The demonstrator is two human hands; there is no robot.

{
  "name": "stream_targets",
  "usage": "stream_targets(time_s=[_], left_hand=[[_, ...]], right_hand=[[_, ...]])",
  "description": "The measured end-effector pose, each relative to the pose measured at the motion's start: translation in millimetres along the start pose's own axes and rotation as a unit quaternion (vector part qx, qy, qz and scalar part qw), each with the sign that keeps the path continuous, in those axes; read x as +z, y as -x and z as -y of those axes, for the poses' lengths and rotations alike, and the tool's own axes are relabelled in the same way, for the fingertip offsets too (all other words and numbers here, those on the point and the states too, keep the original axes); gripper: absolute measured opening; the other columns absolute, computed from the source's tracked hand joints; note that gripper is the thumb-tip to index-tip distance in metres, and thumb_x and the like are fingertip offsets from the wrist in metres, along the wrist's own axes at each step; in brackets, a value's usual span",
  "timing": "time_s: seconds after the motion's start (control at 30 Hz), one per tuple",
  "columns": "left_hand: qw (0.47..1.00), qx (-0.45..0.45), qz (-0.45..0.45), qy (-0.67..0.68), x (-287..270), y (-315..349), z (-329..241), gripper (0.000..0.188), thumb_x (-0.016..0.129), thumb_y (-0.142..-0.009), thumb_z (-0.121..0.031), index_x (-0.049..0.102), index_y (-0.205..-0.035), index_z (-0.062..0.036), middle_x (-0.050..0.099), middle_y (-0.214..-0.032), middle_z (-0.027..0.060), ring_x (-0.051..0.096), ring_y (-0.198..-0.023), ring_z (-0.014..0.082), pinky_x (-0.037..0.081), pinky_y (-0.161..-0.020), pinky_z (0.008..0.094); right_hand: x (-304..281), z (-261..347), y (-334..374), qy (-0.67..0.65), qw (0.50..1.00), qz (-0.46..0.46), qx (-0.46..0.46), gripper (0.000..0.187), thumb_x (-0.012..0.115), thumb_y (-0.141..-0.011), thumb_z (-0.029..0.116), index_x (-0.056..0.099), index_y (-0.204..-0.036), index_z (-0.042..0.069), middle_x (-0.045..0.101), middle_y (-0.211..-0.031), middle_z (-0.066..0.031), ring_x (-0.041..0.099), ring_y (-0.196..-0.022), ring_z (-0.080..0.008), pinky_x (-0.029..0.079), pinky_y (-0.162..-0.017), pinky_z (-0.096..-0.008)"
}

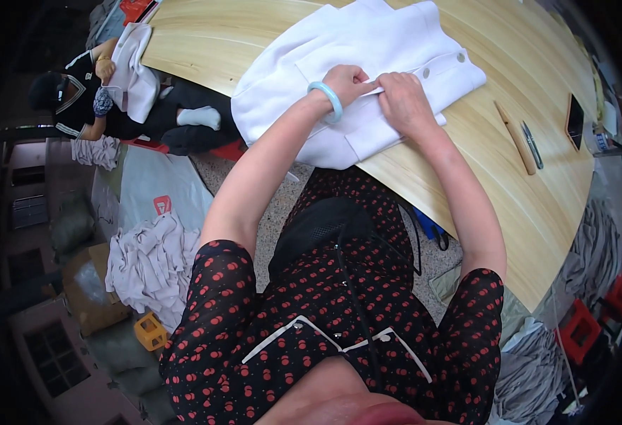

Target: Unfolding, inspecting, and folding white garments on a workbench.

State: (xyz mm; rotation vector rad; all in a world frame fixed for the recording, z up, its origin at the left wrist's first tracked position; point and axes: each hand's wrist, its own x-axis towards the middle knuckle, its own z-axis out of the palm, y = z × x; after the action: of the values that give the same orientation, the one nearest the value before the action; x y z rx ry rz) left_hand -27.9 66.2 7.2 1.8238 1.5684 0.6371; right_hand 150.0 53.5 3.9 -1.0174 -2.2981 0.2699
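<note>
A white jacket (pixel 282 78) with metal-looking buttons lies on the pale wooden table (pixel 495 234), part of it reaching past the table's near left edge. My left hand (pixel 346 83), with a pale blue bangle at its wrist, pinches a folded edge of the cloth. Close beside it, my right hand (pixel 404 103) has its fingers bent down on the same edge and grips it. The buttons (pixel 444 65) are on the part of the jacket beyond my right hand. The fingertips partly cover the bit of cloth between them.
To the right on the table lie a pointed wooden stick (pixel 516 138), a slim tool (pixel 532 145) and a phone (pixel 574 122). At far left a seated person (pixel 77 99) handles another white garment (pixel 132 71). Piled pale clothes (pixel 153 262) and a yellow stool (pixel 151 331) are at lower left.
</note>
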Motion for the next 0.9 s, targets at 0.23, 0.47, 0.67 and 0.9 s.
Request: stream_targets(time_s=[0.23,0.47,0.67,0.9], left_hand=[[0.996,-0.085,0.042,0.002,-0.2,1.2,-1.6,0.027,0.062,-0.084,-0.026,0.067,-0.091,-0.0005,0.065,-0.08,0.0081,0.056,-0.073,0.0126,0.046,-0.07,0.0265],[0.979,-0.154,0.029,0.127,-6.8,3.5,-0.9,0.023,0.061,-0.084,-0.025,0.068,-0.087,-0.0023,0.065,-0.081,0.0045,0.055,-0.074,0.0113,0.045,-0.072,0.0257],[0.977,-0.166,0.058,0.119,-9.9,2.9,-4.4,0.023,0.061,-0.083,-0.025,0.068,-0.085,-0.0028,0.064,-0.079,0.0027,0.052,-0.071,0.0091,0.043,-0.068,0.0237],[0.984,-0.144,0.05,0.095,-4.5,2.1,3.9,0.022,0.062,-0.082,-0.024,0.068,-0.086,-0.0033,0.064,-0.076,0.0032,0.053,-0.068,0.0096,0.044,-0.067,0.0251]], right_hand=[[5.7,-1.4,-0.3,-0.061,0.998,-0.013,0.025,0.008,0.054,-0.076,0.004,0.058,-0.082,0.001,0.061,-0.08,-0.015,0.058,-0.082,-0.0317,0.043,-0.081,-0.0411],[7.1,12.6,-16.3,-0.06,0.998,0.017,0.016,0.007,0.054,-0.077,0.005,0.058,-0.082,0.003,0.061,-0.077,-0.0163,0.059,-0.079,-0.0328,0.044,-0.08,-0.0415],[7.4,7.7,-12.8,-0.048,0.998,0.026,0.031,0.008,0.057,-0.077,0.005,0.057,-0.086,0.004,0.061,-0.077,-0.0165,0.058,-0.079,-0.0335,0.044,-0.079,-0.0423],[10.9,5.1,-8.0,0.136,0.988,0.043,-0.053,0.008,0.05,-0.08,0.008,0.056,-0.084,0.005,0.06,-0.076,-0.0116,0.058,-0.078,-0.026,0.041,-0.079,-0.0359]])
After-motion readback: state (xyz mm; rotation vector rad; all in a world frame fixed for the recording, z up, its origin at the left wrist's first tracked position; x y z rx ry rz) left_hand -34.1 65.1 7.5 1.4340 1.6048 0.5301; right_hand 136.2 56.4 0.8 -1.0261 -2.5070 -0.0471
